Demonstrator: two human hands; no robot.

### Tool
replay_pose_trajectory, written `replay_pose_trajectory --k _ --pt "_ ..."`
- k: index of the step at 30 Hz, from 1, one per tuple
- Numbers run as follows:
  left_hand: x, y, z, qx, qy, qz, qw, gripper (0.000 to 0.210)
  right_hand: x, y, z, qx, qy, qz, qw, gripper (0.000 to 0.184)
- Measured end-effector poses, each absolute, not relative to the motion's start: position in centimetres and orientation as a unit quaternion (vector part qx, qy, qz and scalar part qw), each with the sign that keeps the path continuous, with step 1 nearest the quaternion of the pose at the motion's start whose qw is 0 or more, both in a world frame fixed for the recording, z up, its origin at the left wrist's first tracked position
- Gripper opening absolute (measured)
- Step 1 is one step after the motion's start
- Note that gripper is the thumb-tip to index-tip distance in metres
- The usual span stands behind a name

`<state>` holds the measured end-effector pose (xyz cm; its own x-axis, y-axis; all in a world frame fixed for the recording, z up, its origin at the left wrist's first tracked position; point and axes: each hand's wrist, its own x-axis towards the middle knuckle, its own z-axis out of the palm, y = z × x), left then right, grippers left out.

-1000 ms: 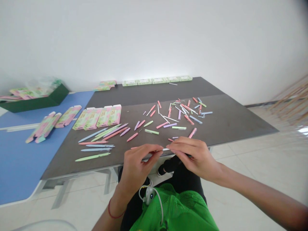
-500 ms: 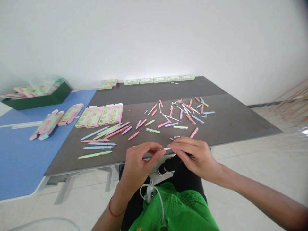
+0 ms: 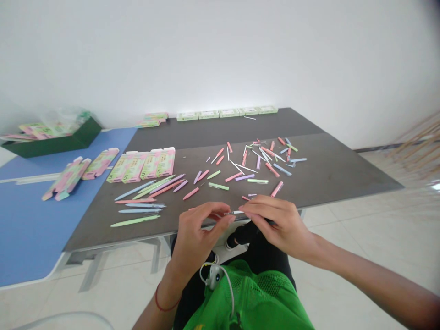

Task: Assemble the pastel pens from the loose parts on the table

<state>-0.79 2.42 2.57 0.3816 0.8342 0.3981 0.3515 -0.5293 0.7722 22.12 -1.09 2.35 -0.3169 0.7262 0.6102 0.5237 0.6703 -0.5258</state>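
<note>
Over the table's front edge, my two hands meet at a slim white pen refill [image 3: 237,212]. My right hand [image 3: 273,222] pinches its right end between thumb and fingertips. At the other end is a small metallic piece [image 3: 228,213], which looks like a pen spring around the tip. My left hand [image 3: 202,233] is closed on it with thumb and forefinger, and the fingertips partly hide it. Just beyond my right fingers lie a red pen barrel [image 3: 277,189] and a tiny purple part [image 3: 252,195]. A green barrel with a clip [image 3: 218,186] lies farther left.
Loose barrels, refills and clips are scattered across the dark table [image 3: 330,174]. Several whole pens [image 3: 135,221] lie at left, below upright-printed cartons [image 3: 147,165]. Flat green boxes [image 3: 229,112] line the back. A dark green bin [image 3: 48,146] stands on the blue table [image 3: 30,220].
Hardly anything differs. My hands keep the same pinch on the refill, with a very slight shift left, and a bit more of its metallic end shows.
</note>
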Motion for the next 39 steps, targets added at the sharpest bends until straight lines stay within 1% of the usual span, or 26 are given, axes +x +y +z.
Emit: replay_pose_trajectory --k 4,11,16,19,23,32,35,39 --pt "-0.6 2.3 2.6 0.781 0.381 0.406 0.282 0.010 22.1 -1.1 2.5 -0.387 -0.806 0.119 0.432 0.026" --pt "-0.6 2.4 2.3 0.783 0.370 0.411 0.285 0.004 22.1 -1.2 2.6 -0.388 -0.807 0.116 0.430 0.028" --pt "-0.6 2.4 2.3 0.782 0.367 0.412 0.291 0.002 22.1 -1.3 2.6 -0.389 -0.807 0.107 0.430 0.026" --pt "-0.7 2.3 2.4 0.777 0.372 0.407 0.304 0.007 22.1 -1.2 2.7 -0.388 -0.808 0.104 0.431 0.025" --pt "-0.7 2.3 2.4 0.774 0.381 0.406 0.302 0.009 22.0 -1.1 2.8 -0.386 -0.807 0.100 0.436 0.026" --pt "-1.0 2.3 2.1 0.768 0.379 0.429 0.286 0.003 22.1 -1.2 2.6 -0.395 -0.801 0.100 0.439 0.028" --pt "-1.4 2.4 1.9 0.733 0.374 0.474 0.312 0.006 22.3 -1.1 2.5 -0.401 -0.794 0.103 0.446 0.026" --pt "-1.5 2.6 1.4 0.660 0.356 0.531 0.395 0.006 22.2 -1.0 2.5 -0.403 -0.788 0.114 0.452 0.025"
